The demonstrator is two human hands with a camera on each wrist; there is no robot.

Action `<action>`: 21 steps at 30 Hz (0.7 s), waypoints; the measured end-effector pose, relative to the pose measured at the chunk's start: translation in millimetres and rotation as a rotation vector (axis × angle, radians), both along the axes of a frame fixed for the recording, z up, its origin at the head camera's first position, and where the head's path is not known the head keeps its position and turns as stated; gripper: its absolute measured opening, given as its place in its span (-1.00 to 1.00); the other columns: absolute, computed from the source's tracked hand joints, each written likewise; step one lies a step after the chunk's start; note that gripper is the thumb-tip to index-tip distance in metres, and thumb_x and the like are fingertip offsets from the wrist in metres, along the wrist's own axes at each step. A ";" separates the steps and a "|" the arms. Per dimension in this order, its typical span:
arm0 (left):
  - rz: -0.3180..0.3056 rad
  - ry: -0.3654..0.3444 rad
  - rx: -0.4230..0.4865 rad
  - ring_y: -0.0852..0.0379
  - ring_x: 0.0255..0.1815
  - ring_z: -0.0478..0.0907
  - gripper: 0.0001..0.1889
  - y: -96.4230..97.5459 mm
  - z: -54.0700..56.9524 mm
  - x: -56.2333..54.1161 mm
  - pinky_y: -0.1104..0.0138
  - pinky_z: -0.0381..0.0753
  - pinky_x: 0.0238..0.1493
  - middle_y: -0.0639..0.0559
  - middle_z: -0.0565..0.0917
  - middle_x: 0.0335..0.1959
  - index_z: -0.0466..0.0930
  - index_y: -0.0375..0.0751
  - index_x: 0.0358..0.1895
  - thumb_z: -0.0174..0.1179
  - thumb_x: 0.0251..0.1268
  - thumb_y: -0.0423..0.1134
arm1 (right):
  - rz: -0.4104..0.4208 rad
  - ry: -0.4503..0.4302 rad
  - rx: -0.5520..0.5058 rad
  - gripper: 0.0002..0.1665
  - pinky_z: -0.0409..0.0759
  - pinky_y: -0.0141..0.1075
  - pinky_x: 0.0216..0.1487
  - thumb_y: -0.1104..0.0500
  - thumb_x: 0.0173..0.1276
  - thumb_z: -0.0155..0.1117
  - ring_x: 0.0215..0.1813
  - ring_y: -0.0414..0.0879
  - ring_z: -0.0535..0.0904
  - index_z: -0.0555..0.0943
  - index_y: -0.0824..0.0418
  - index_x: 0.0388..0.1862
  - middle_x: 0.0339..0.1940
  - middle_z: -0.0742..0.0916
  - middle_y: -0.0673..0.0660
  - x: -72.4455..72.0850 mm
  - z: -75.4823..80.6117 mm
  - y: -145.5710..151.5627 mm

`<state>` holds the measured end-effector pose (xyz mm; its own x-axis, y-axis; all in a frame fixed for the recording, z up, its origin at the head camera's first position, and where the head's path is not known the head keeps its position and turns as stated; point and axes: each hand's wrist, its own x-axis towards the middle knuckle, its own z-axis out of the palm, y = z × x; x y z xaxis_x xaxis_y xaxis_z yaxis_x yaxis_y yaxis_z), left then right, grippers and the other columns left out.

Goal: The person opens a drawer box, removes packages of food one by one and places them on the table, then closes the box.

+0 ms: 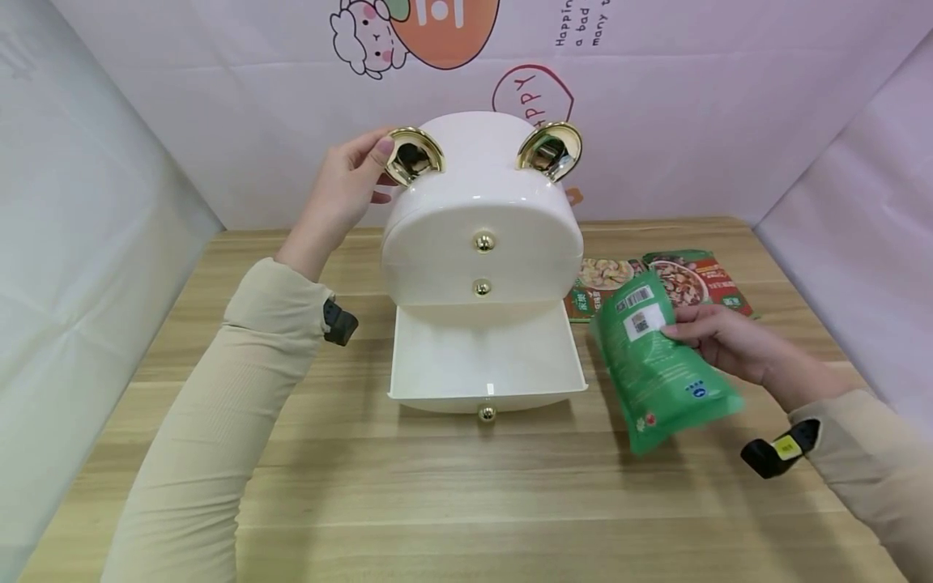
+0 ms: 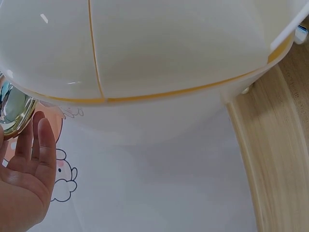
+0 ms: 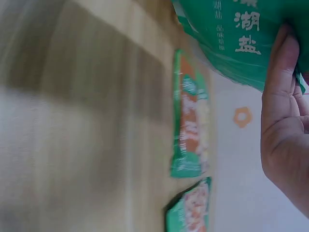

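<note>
A white storage box (image 1: 481,194) with two round gold ears stands on the wooden table, its lower drawer (image 1: 488,356) pulled out with nothing inside. My left hand (image 1: 357,174) pinches the rim of the gold ear (image 1: 414,155) on the left, thumb in front and fingers behind. The same hand (image 2: 29,169) shows beside that ear (image 2: 14,111) in the left wrist view. My right hand (image 1: 729,344) holds a green bag of salt (image 1: 656,364) tilted over the table, right of the drawer. White lettering marks the bag (image 3: 241,43) in the right wrist view.
Behind the salt bag lie two flat food packets, one with a pale dish (image 1: 607,274) and one red and green (image 1: 722,279). A gold knob (image 1: 487,414) sticks out from the drawer front. White printed cloth (image 1: 291,105) walls the table at the back and sides.
</note>
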<state>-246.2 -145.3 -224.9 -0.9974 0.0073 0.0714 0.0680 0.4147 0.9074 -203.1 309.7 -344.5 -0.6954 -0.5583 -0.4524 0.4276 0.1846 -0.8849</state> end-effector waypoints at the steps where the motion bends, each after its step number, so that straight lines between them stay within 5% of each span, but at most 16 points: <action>1: 0.002 0.001 -0.001 0.12 0.03 0.56 -0.52 -0.4 -0.1 0.1 0.34 0.63 0.00 -0.06 0.54 0.21 0.34 0.09 0.38 -0.15 0.47 0.06 | -0.001 0.013 0.027 -0.59 0.71 -0.37 -0.13 0.30 0.54 -0.16 -0.18 -0.20 0.71 0.65 -0.04 -0.12 -0.20 0.77 -0.05 -0.5 -3.5 -0.4; 15: 0.008 -0.006 0.017 0.18 -0.07 0.55 -0.53 -0.3 -0.5 -0.4 0.37 0.63 -0.02 -0.06 0.55 0.17 0.34 0.08 0.38 -0.16 0.48 0.04 | -0.073 -0.003 0.203 -0.86 0.67 -0.42 -0.05 0.15 0.54 -0.06 -0.13 -0.30 0.66 0.37 -0.04 0.01 -0.19 0.71 -0.20 -7.2 -39.5 9.9; 21: 0.009 -0.012 0.017 0.18 -0.08 0.55 -0.53 -0.4 -0.5 -0.9 0.38 0.64 -0.03 -0.08 0.55 0.17 0.34 0.08 0.38 -0.15 0.48 0.03 | -0.062 -0.022 0.309 -0.44 0.63 -0.41 -0.02 0.10 0.54 -0.06 -0.12 -0.36 0.62 0.11 0.29 0.39 -0.23 0.66 -0.28 -10.9 -50.6 18.2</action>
<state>-247.1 -145.7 -225.4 -0.9982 -0.0030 0.0594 0.0533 0.4000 0.9150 -214.0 327.9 -395.2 -0.7121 -0.3491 -0.6092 0.4643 0.4167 -0.7815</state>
